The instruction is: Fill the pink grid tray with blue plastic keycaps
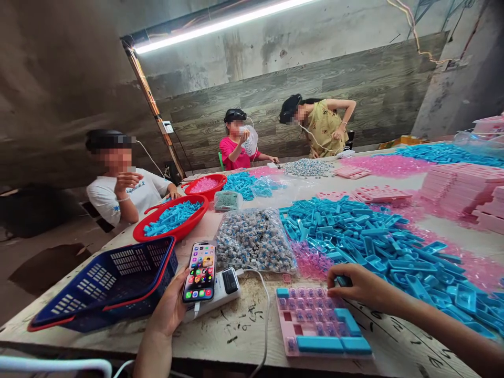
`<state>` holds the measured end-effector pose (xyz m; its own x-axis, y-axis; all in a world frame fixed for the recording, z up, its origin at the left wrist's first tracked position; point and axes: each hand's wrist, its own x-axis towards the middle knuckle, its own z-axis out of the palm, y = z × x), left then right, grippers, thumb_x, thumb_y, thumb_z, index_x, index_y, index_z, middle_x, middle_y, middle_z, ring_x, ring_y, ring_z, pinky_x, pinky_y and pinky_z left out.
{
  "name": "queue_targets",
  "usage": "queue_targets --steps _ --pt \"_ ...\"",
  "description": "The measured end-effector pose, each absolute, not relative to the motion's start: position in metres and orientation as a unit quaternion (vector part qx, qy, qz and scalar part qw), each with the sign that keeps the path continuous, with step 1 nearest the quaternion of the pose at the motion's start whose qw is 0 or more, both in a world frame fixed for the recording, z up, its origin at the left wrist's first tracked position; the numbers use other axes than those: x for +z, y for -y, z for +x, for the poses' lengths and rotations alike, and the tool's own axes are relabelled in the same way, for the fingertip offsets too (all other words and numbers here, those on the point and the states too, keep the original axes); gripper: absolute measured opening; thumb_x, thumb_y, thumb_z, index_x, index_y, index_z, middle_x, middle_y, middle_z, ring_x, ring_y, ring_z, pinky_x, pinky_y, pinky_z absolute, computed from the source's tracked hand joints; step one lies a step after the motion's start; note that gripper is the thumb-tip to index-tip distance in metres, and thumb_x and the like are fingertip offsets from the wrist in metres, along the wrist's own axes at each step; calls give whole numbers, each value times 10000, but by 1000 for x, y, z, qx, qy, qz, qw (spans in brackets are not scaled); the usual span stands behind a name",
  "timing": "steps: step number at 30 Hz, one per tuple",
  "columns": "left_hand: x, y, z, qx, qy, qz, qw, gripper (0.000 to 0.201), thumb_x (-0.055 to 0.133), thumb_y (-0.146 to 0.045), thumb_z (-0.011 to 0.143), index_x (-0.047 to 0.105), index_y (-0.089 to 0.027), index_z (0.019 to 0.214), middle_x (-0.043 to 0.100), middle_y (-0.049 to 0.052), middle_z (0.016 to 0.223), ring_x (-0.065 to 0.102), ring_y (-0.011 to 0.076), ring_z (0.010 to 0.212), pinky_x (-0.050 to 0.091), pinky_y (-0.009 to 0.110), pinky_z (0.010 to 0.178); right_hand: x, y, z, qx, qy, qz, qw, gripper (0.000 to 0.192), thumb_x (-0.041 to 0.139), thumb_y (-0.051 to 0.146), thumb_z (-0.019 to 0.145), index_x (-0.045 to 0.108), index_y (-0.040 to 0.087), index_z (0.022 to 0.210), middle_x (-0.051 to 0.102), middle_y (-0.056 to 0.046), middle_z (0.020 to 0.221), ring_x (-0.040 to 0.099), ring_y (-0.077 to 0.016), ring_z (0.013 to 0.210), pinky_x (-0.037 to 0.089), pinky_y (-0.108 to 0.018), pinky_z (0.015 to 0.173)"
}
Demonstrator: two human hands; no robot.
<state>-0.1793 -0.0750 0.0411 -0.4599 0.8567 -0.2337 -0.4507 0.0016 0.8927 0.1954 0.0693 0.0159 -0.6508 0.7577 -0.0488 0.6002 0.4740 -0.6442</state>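
My left hand (171, 307) holds a smartphone (200, 271) upright with its screen lit, above a white power bank (222, 287) with a cable. My right hand (360, 286) rests at the top right corner of a pink keyboard tray (285, 319), fingers pinched on a small dark piece; what it is I cannot tell. The tray holds pink switches and several blue keycaps (333, 344). A big heap of blue keycaps (370, 244) lies just behind my right hand.
A clear bag of grey switches (254, 240) sits behind the phone. A blue basket (112, 286) and red bowls (173, 220) stand at left. Stacked pink trays (459, 186) are at right. Three other people sit across the table.
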Motion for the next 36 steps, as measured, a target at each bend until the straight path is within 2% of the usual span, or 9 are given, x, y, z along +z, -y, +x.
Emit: queue_targets --steps 11,16,22,30,36 --pt "37 76 -182 676 -493 225 499 450 558 -162 824 497 -141 1269 667 107 1121 638 263 1014 541 377 871 22 -68 198 363 840 -381 130 144 586 277 711 687 178 735 680 -48 806 606 -198 797 451 -263 721" --pt "36 74 -183 671 -497 236 498 423 529 -169 849 491 -130 1268 666 110 1120 634 252 1022 534 364 882 22 -69 200 346 839 -398 133 230 608 332 698 707 179 837 679 -49 808 605 -195 754 460 -254 671" --pt "38 74 -181 670 -505 232 493 413 520 -155 853 498 -127 1264 668 111 1117 639 255 1013 533 369 884 18 -71 203 369 831 -395 131 180 595 305 732 713 171 757 693 -48 809 626 -192 780 458 -248 708" --pt "37 75 -183 675 -493 224 501 484 546 -159 836 454 -133 1310 652 116 1149 621 263 1047 516 377 914 19 -72 202 321 863 -365 141 241 553 350 770 697 163 721 684 -80 778 625 -206 759 460 -280 706" --pt "34 74 -185 672 -492 225 506 468 535 -181 847 456 -132 1306 659 111 1137 629 256 1032 525 371 897 17 -70 201 284 885 -335 156 271 513 368 830 664 162 741 652 -76 760 593 -174 710 447 -264 666"
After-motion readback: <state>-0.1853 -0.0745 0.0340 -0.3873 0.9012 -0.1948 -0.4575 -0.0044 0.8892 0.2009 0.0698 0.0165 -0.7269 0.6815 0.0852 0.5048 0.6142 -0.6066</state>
